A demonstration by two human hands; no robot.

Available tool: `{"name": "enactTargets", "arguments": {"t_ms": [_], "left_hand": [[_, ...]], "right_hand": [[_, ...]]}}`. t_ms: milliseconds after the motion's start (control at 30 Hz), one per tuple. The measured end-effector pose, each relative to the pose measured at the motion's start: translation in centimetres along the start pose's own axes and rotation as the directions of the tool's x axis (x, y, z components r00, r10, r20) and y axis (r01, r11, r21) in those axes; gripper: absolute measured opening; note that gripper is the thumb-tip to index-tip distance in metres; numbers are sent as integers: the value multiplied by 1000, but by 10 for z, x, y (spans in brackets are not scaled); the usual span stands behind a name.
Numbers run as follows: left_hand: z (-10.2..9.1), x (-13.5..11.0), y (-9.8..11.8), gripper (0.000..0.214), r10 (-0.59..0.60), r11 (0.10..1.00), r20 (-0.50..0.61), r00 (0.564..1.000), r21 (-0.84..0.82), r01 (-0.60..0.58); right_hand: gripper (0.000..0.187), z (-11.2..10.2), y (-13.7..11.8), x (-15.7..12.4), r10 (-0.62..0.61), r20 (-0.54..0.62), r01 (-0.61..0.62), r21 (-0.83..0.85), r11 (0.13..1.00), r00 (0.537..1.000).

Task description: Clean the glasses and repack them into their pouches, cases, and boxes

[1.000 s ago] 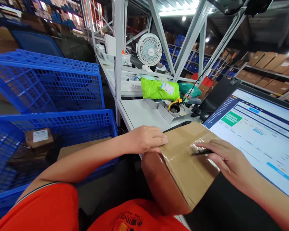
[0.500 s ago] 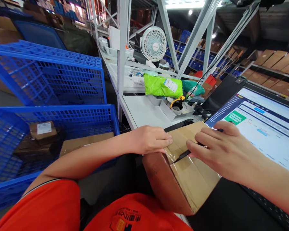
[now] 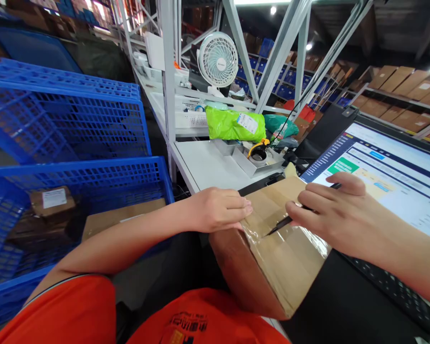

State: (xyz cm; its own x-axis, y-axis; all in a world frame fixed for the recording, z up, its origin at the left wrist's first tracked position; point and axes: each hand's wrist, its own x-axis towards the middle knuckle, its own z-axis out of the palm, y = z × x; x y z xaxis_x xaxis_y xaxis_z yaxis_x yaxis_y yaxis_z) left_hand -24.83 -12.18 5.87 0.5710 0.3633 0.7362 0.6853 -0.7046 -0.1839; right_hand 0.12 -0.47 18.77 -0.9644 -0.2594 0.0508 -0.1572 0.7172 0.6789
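A cardboard box [image 3: 290,267] with clear tape along its top seam rests tilted at the desk's edge, against my body. My left hand [image 3: 220,209] is closed over its far left edge, fingers on the top. Pinched in my right hand [image 3: 329,215] is a slim black pointed tool [image 3: 281,223]; whether it is a pen, tweezers or a blade I cannot tell. Its tip touches the taped seam near the left edge of the box. The underside of the box is hidden.
A laptop screen [image 3: 376,167] and black keyboard [image 3: 397,291] are at the right. Blue crates [image 3: 75,167] stand at the left, the lower one holding cartons. On the desk behind are a green parcel [image 3: 232,125], a tape roll [image 3: 258,154] and a fan [image 3: 218,59].
The tool's tip has moved a little to the right along the tape, away from the box's left edge. My left hand keeps its hold. The whole view has shifted slightly.
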Motion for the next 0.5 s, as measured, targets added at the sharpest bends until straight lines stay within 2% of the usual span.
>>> {"name": "enactTargets", "arguments": {"t_ms": [367, 500], "left_hand": [[-3, -2, -2, 38, -21, 999, 3, 1000, 51, 21], [-4, -4, -3, 40, -35, 998, 37, 999, 46, 33]], "right_hand": [[31, 34, 35, -21, 10, 1, -10, -46, 999, 1000], [34, 46, 50, -34, 15, 15, -14, -82, 997, 1000]]}}
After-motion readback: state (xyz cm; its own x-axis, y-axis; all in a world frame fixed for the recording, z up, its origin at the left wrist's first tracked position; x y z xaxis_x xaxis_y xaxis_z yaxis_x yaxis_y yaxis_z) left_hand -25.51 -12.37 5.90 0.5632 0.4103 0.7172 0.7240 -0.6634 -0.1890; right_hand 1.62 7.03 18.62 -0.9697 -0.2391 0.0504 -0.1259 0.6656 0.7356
